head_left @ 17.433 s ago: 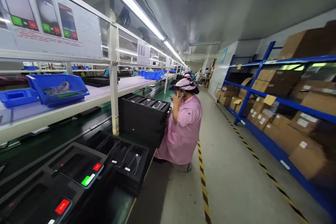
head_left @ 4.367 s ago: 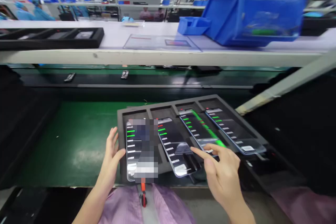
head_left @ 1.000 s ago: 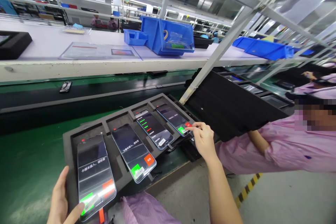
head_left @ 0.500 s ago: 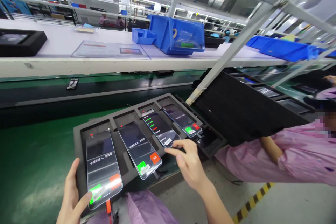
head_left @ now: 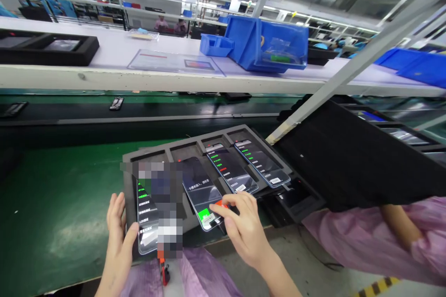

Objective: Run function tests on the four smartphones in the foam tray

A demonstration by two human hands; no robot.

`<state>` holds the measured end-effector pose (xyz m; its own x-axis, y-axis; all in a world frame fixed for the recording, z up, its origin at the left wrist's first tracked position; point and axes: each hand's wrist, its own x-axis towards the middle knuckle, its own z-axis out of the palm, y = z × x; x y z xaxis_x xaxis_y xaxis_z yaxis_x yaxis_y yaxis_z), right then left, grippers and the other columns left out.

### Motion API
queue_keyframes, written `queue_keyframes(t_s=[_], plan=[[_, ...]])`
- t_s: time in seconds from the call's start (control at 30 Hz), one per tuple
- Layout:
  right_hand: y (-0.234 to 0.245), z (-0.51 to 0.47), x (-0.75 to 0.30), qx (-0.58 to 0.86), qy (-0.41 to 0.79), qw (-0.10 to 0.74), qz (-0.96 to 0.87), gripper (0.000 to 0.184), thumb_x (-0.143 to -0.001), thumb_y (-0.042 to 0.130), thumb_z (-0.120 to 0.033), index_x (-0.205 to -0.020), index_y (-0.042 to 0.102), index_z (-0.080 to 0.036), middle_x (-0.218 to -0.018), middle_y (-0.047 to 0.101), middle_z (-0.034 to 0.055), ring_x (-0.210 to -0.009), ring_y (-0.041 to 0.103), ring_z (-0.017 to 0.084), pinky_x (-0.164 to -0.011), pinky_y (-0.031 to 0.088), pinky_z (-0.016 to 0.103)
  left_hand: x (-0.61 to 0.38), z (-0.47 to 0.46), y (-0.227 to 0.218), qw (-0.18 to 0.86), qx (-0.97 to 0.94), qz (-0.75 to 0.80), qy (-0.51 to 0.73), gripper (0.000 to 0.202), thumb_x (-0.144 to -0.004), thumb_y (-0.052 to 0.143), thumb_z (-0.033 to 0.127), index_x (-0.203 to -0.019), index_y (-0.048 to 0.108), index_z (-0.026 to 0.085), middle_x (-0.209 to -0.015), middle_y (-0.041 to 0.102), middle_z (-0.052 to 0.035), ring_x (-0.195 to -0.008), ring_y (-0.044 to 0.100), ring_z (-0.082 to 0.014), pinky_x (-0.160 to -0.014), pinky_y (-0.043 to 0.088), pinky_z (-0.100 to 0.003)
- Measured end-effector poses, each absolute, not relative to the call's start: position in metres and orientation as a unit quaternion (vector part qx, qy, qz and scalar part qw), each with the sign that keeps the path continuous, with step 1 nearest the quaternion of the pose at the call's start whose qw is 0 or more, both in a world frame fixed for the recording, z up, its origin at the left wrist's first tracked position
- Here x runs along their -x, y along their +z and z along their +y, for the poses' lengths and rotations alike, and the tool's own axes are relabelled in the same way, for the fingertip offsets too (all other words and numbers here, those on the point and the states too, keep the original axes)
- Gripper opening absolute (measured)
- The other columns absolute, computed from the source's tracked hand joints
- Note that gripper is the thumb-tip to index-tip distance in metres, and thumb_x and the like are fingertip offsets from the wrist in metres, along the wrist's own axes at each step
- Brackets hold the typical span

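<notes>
Four smartphones lie face up in separate slots of a grey foam tray. My left hand is open at the tray's left side, its thumb by the edge of the leftmost phone, which shows a text list and is partly blurred out. My right hand has its index finger on the lower screen of the second phone, over green and red buttons. The other fingers are loosely bent and hold nothing. The third phone and the rightmost phone show green and white text lines.
Behind the tray, a white shelf bears a blue bin and a black tray. A slanted metal post stands right of the phones. Beside it are a large black board and a co-worker's pink sleeve.
My right hand has moved left from the third phone to the second. My left thumb has left the green button. The leftmost and rightmost screens have changed from buttons to lists.
</notes>
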<state>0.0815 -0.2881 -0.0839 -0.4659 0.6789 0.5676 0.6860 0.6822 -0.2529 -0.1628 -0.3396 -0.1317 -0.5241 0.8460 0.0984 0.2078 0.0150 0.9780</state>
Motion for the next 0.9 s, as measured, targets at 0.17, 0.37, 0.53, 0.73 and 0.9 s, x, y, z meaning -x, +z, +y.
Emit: queue_keyframes(t_s=[0.17, 0.37, 0.53, 0.73, 0.9], plan=[[-0.084, -0.277, -0.088, 0.447, -0.018, 0.322, -0.834, 0.033, -0.088, 0.033, -0.018, -0.093, 0.065, -0.022, -0.086, 0.053, 0.003, -0.081, 0.048, 0.015, -0.08, 0.032, 0.036, 0.183, -0.333, -0.136, 0.198, -0.488, 0.663, 0.532, 0.039, -0.088, 0.037, 0.044, -0.118, 0.053, 0.026, -0.146, 0.024, -0.004, -0.13, 0.03, -0.0266, -0.107, 0.026, -0.048], [-0.09, -0.274, -0.074, 0.458, 0.017, 0.32, -0.829, 0.034, -0.089, 0.031, -0.022, -0.09, 0.066, -0.024, -0.084, 0.055, 0.003, -0.077, 0.049, 0.016, -0.078, 0.033, 0.037, 0.195, -0.334, -0.14, 0.183, -0.52, 0.64, 0.535, 0.044, -0.09, 0.028, 0.047, -0.1, 0.063, 0.023, -0.139, 0.034, -0.0066, -0.117, 0.046, -0.0251, -0.097, 0.041, -0.044], [-0.091, -0.267, -0.068, 0.441, 0.015, 0.318, -0.839, 0.033, -0.089, 0.033, -0.023, -0.081, 0.065, -0.023, -0.084, 0.055, 0.0027, -0.075, 0.049, 0.015, -0.078, 0.032, 0.037, 0.196, -0.341, -0.133, 0.172, -0.591, 0.617, 0.491, 0.048, -0.089, 0.027, 0.052, -0.108, 0.06, 0.023, -0.141, 0.03, -0.01, -0.119, 0.045, -0.028, -0.093, 0.044, -0.047], [-0.088, -0.264, -0.067, 0.45, 0.013, 0.314, -0.836, 0.034, -0.089, 0.032, -0.024, -0.08, 0.065, -0.024, -0.083, 0.055, 0.0029, -0.074, 0.048, 0.015, -0.079, 0.033, 0.037, 0.2, -0.348, -0.129, 0.183, -0.664, 0.577, 0.438, 0.056, -0.087, 0.023, 0.059, -0.115, 0.058, 0.025, -0.148, 0.018, -0.0086, -0.129, 0.032, -0.0309, -0.097, 0.039, -0.049], [-0.09, -0.265, -0.069, 0.441, 0.014, 0.316, -0.84, 0.034, -0.088, 0.033, -0.024, -0.08, 0.066, -0.025, -0.083, 0.055, 0.0031, -0.075, 0.048, 0.016, -0.078, 0.032, 0.038, 0.204, -0.354, -0.129, 0.235, -0.683, 0.56, 0.406, 0.065, -0.082, 0.023, 0.067, -0.115, 0.06, 0.026, -0.15, 0.012, -0.0071, -0.132, 0.025, -0.0354, -0.101, 0.033, -0.053]])
